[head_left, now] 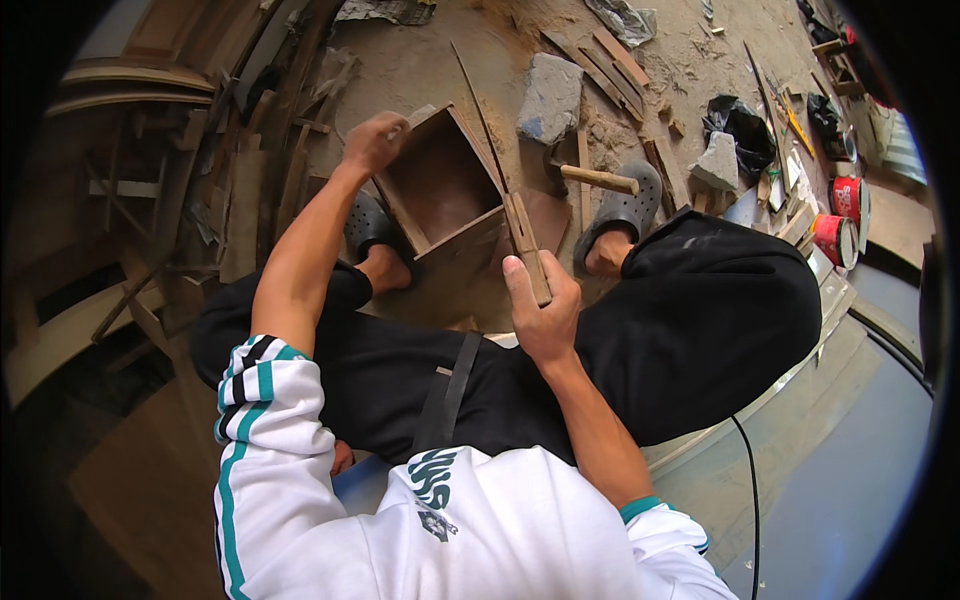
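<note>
My right hand [548, 305] grips the wooden handle of a hand saw [523, 238]. Its long thin blade points up and away, seen nearly edge-on. An open wooden box [440, 185] lies tilted on the ground between my feet, its hollow side showing. At the box's upper left edge is my left hand [376, 142], its fingers curled; whether they grip the box's edge is hidden. Right of the box, a hammer [603, 180] shows its wooden handle beside my right shoe.
Grey shoes flank the box. A concrete block [551, 97] sits beyond, with wood strips [600, 75] near it. Scrap wood [240, 210] piles up at left. Black plastic bags [738, 130] and red cans [835, 240] stand at right. A black cable [752, 480] runs along the lower right.
</note>
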The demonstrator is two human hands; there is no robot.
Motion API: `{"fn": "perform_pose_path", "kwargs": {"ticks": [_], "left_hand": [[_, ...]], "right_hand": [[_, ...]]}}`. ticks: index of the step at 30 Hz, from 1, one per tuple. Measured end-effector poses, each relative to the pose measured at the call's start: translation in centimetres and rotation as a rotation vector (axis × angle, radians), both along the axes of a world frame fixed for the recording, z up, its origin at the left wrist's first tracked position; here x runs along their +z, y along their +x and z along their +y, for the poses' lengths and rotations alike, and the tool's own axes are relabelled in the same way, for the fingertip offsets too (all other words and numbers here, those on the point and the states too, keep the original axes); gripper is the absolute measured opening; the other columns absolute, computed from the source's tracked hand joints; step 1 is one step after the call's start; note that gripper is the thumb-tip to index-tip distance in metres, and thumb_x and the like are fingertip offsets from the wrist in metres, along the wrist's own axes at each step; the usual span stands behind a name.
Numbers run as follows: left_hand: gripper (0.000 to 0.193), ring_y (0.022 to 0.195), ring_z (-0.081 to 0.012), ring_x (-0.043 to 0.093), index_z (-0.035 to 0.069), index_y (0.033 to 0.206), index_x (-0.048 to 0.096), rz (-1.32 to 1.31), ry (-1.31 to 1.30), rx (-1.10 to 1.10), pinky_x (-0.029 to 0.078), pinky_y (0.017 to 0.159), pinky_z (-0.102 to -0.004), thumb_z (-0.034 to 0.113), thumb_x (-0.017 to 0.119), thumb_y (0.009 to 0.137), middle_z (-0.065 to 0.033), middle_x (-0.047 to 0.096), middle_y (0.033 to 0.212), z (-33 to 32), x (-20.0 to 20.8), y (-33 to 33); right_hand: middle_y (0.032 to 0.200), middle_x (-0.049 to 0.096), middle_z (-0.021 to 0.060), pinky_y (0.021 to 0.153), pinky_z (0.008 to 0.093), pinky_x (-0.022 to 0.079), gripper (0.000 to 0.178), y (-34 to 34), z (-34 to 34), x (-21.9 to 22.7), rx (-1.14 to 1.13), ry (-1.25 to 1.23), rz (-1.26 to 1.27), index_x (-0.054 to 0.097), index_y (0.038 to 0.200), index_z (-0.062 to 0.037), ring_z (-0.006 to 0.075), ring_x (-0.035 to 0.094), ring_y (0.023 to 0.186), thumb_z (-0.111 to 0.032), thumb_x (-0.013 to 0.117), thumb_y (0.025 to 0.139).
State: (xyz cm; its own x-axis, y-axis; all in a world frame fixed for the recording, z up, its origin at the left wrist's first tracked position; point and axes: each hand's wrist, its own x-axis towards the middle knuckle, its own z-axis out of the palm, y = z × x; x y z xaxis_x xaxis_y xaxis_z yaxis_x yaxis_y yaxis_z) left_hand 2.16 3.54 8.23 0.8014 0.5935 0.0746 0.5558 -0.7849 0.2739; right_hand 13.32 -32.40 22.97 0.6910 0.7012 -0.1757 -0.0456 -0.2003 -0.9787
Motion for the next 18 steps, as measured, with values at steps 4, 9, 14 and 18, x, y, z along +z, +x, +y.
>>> {"fn": "perform_pose_path", "kwargs": {"ticks": [4,9,14,18], "left_hand": [[0.03,0.104,-0.0326,0.067,0.015,0.105,0.074,-0.092,-0.311,0.583,0.052,0.088,-0.0413,0.037,0.055,0.098,-0.0092,0.073,0.107,3.3,-0.1,-1.0],[0.033,0.105,-0.0276,0.068,0.01,0.107,0.074,0.176,0.026,0.163,0.051,0.087,-0.0409,0.037,0.059,0.095,-0.0068,0.073,0.109,-0.4,1.1,-0.9],[0.022,0.107,-0.0171,0.063,0.011,0.095,0.076,0.385,0.45,-0.274,0.049,0.085,-0.035,0.029,0.068,0.086,-0.0003,0.069,0.114,-1.7,1.0,-1.1],[0.011,0.106,-0.0163,0.06,0.012,0.079,0.074,0.315,0.605,-0.483,0.048,0.082,-0.0329,0.017,0.064,0.076,0.0004,0.066,0.108,-0.5,0.8,-0.1]], "right_hand": [[0.056,0.047,0.0032,0.049,0.0321,0.036,0.034,-0.1,0.2,-0.1,-0.022,0.005,0.054,0.052,0.074,-0.0018,0.0086,0.042,0.052,-0.023,0.067,0.096],[0.056,0.046,0.0029,0.049,0.032,0.037,0.035,-0.2,0.2,-0.3,-0.03,-0.003,0.08,0.052,0.073,-0.0021,0.0088,0.042,0.052,-0.023,0.068,0.096],[0.056,0.047,0.0029,0.049,0.0322,0.037,0.035,-0.7,0.4,-0.4,-0.024,0.013,0.078,0.051,0.073,-0.0026,0.0091,0.042,0.052,-0.023,0.068,0.096],[0.056,0.048,0.0034,0.049,0.0327,0.038,0.034,-0.7,0.4,-0.5,-0.008,-0.007,0.079,0.052,0.073,-0.0024,0.0098,0.043,0.052,-0.023,0.068,0.096]]}}
